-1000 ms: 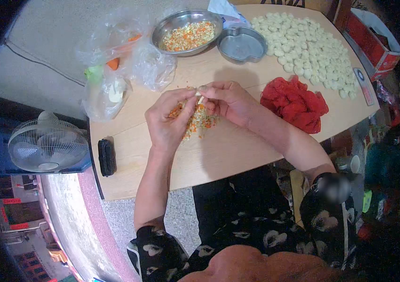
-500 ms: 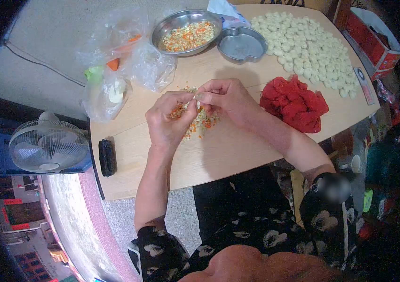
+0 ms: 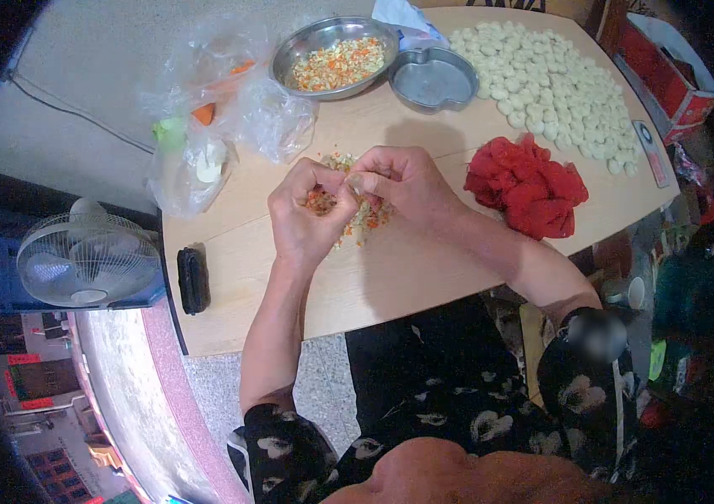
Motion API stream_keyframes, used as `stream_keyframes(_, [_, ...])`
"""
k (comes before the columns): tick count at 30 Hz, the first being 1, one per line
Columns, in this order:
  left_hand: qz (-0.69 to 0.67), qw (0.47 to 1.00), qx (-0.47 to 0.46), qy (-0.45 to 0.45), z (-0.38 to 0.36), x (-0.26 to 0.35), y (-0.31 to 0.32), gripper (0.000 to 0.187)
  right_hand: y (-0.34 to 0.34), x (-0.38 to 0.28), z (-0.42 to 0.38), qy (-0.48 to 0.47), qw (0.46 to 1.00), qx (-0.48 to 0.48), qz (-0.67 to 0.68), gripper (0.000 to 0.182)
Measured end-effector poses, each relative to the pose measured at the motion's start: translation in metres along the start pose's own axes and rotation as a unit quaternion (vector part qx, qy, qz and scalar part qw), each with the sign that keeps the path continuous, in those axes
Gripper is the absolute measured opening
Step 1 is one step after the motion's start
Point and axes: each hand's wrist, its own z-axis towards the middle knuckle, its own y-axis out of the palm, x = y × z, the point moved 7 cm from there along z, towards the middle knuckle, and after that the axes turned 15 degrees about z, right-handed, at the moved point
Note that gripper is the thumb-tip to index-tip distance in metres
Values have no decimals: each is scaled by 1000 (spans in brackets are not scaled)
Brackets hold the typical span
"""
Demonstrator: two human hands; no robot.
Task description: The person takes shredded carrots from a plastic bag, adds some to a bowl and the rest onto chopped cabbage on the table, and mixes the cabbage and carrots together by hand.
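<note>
Fingertip to fingertip, my left hand and my right hand meet above the table. Both are closed in a pinch, and whatever lies between the fingers is too small and hidden to make out. Under them, partly covered, is a loose pile of finely chopped orange and pale vegetables on the wooden tabletop. To the right of my right hand lies a bunched red mesh cloth or bag.
At the back stand a steel bowl of chopped vegetables and a grey apple-shaped tin. Many pale round dough-like pieces cover the far right. Clear plastic bags and a black case lie left, beside a fan.
My hands have shifted slightly down and to the right, still pinched together. The fingers of my left hand have curled a little differently. Nothing else on the table has visibly moved.
</note>
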Motion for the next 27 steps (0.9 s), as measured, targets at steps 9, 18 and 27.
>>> stream_keyframes(9, [-147,986,-43,-62,-4,-18,10,7,1,-1,4,17,999,-38,-7,15])
stream_keyframes(18, [-266,948,-85,-155,-9,-21,21,2,0,-16,1,-64,994,-28,-88,21])
stream_keyframes(27, [-270,954,-26,-129,-1,-25,14,11,-10,2,8,47,991,8,122,25])
